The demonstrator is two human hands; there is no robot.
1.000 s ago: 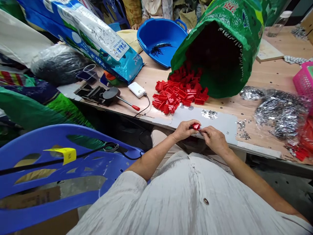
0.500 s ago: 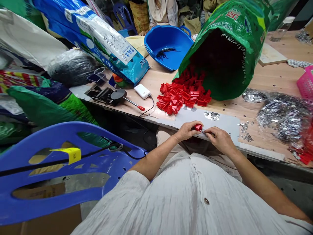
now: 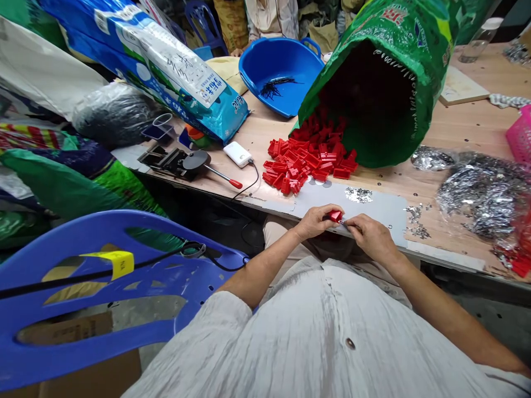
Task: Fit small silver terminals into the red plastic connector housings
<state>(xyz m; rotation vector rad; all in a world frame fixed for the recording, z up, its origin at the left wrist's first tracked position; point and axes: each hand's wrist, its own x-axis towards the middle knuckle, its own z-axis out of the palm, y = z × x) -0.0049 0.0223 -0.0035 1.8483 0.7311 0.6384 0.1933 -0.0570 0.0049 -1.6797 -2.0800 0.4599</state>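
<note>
In the head view, my left hand (image 3: 315, 222) is closed around a small red plastic part (image 3: 335, 216) at the table's front edge. My right hand (image 3: 371, 235) pinches a small screwdriver (image 3: 343, 223), its thin metal shaft reaching the open end of the red part; my fingers hide most of its handle. Just behind lies a heap of similar red plastic parts (image 3: 307, 160), spilling from the mouth of a green sack (image 3: 369, 160). Small shiny metal pieces (image 3: 359, 194) are scattered on the grey sheet (image 3: 373, 213) close to my hands.
To the left are a white power bank (image 3: 238, 154) with a cable and a black lever device (image 3: 186, 161). A blue basin (image 3: 249, 72) holds dark thin pieces. Plastic-wrapped metal parts (image 3: 477, 193) lie right. A blue chair (image 3: 145, 221) stands at my left; another person (image 3: 271, 19) sits opposite.
The view has shifted slightly. My hands keep almost the same pose, with the screwdriver still at the red part; the right fingers have turned a little around the handle.
</note>
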